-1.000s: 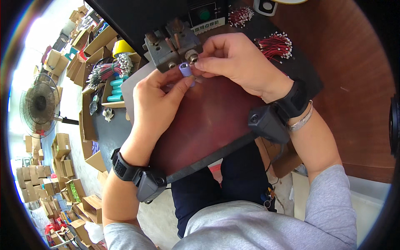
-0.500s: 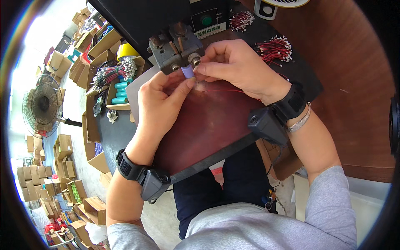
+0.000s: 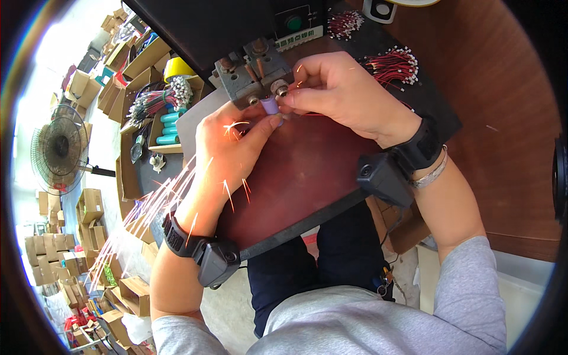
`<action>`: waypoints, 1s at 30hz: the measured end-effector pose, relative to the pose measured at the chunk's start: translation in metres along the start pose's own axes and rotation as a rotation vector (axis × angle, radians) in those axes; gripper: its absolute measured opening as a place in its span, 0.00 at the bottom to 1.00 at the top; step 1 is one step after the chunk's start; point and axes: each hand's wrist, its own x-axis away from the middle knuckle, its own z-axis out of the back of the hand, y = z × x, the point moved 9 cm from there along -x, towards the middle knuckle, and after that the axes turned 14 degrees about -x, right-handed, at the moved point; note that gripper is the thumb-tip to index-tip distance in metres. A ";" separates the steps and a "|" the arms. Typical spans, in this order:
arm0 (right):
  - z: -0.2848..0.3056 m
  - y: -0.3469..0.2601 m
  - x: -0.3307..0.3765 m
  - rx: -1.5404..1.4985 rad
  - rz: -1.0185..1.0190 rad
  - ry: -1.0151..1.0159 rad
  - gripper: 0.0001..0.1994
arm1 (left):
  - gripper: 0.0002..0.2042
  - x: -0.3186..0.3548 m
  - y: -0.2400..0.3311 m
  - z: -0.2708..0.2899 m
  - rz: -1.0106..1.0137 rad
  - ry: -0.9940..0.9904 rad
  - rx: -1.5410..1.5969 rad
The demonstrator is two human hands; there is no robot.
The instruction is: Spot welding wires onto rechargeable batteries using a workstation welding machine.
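A small purple cylindrical battery cell [image 3: 270,106] stands right under the electrodes of a spot welder's metal head [image 3: 241,83]. My left hand [image 3: 228,139] pinches the cell between thumb and fingers. Close on its right, my right hand [image 3: 349,97] has thumb and forefinger pressed together beside the electrode knob. A thin red wire [image 3: 313,114] runs out under that hand; its end at the fingertips is hidden. Bright sparks [image 3: 160,198] streak from the weld spot across my left hand and forearm, down to the left.
Below my hands lies a dark red work board [image 3: 290,177]. Bundles of red and black leads with white connectors [image 3: 393,66] lie at the right. To the left, a box of teal cells [image 3: 168,130] stands beside another wire bundle [image 3: 157,102]. A fan [image 3: 61,149] stands farther left.
Sparks have burst out from the welder head over my left arm. The cell and both hands stay almost in place at the electrodes; the whole view has shifted slightly.
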 end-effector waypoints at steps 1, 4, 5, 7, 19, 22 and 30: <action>-0.001 0.000 0.000 -0.020 -0.004 -0.002 0.06 | 0.10 0.000 0.001 0.002 -0.008 0.005 -0.017; -0.001 0.001 0.001 -0.048 0.011 -0.013 0.06 | 0.11 0.001 0.005 0.002 -0.034 0.011 0.021; -0.001 0.000 0.001 -0.059 0.026 -0.019 0.05 | 0.11 0.001 0.003 0.001 -0.040 0.017 0.009; -0.001 0.002 0.002 -0.079 0.006 -0.020 0.05 | 0.12 0.001 0.002 -0.001 -0.035 0.015 0.039; -0.008 -0.008 0.008 -0.203 0.046 -0.059 0.05 | 0.12 0.002 0.005 0.005 -0.115 0.061 -0.058; -0.002 0.002 0.002 -0.137 0.005 0.027 0.05 | 0.12 0.002 -0.001 0.002 0.015 -0.011 -0.003; -0.001 -0.023 0.013 0.262 0.101 0.036 0.07 | 0.11 0.003 -0.002 0.000 -0.040 0.020 0.048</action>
